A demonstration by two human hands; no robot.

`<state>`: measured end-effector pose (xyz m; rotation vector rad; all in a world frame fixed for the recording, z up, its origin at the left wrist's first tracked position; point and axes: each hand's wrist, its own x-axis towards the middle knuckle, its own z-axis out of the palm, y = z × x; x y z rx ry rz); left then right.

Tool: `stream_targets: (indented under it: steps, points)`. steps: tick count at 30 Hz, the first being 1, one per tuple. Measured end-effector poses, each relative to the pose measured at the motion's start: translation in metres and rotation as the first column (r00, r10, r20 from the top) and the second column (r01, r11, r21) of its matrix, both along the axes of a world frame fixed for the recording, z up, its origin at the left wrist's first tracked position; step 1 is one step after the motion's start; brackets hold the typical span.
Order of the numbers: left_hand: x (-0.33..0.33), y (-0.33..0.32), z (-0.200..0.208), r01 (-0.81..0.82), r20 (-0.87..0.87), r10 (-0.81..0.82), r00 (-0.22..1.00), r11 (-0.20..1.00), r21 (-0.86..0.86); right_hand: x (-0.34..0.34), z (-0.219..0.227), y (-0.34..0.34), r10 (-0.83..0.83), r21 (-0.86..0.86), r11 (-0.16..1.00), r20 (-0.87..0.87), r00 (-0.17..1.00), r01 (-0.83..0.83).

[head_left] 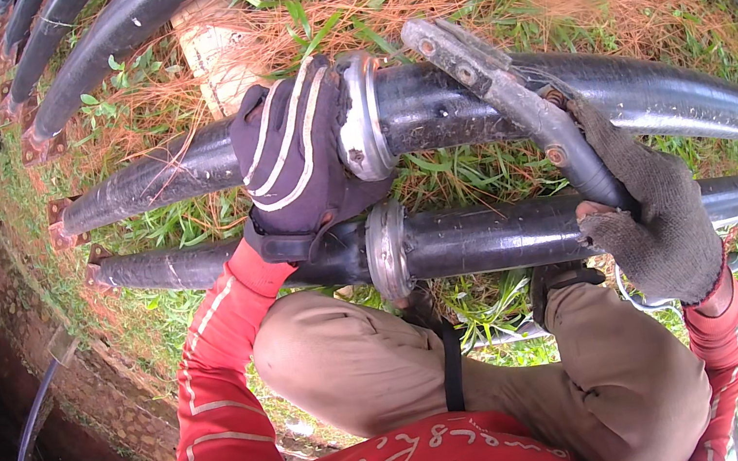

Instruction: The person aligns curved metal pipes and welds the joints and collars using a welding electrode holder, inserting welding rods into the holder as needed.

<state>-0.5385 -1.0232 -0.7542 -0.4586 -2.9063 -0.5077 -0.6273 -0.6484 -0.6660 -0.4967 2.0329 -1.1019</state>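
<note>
My left hand (296, 154), in a dark glove with pale stripes, is wrapped over a long black pole (456, 106), right beside its grey metal collar (361, 118). In my right hand (647, 211), which wears a dark knitted glove with a bare thumb tip showing, is a dark hand tool (503, 93) with a flat, riveted bar. The tool slants up and left across the pole, right of the collar; whether it touches the pole I cannot tell. Nearer to me lies a second black pole (489, 237) with a similar ring collar (388, 252).
More thick black poles (144, 18) lie beyond, several with rusty end plates (38, 146). A wooden board (214, 50) rests on grass and dry needles (319, 2). My bent knees (341, 354) are close to the nearer pole. Bare brown soil (65, 353) borders the left side.
</note>
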Motion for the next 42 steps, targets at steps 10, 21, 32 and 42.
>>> stream_targets:
  steps: [10, 21, 32, 42]
  points:
    - [0.001, 0.0, -0.001, 0.008, -0.025, -0.008, 1.0, 1.0, 0.0, -0.002, 0.003, 0.0, 0.032, 0.026, 0.999, 0.065, 0.997, -0.034]
    - [0.001, -0.004, -0.001, 0.02, -0.059, -0.021, 0.998, 1.0, -0.014, -0.001, 0.003, -0.003, 0.022, -0.001, 1.0, 0.06, 0.998, -0.022]
    - [0.002, -0.006, -0.007, 0.029, -0.096, -0.032, 0.995, 0.999, -0.033, -0.009, 0.009, -0.004, -0.036, 0.035, 0.999, 0.076, 0.996, 0.034]
    - [-0.001, -0.017, -0.026, 0.071, -0.291, -0.101, 0.951, 0.991, -0.112, -0.001, -0.006, 0.003, 0.056, -0.036, 0.998, -0.088, 0.995, -0.06]
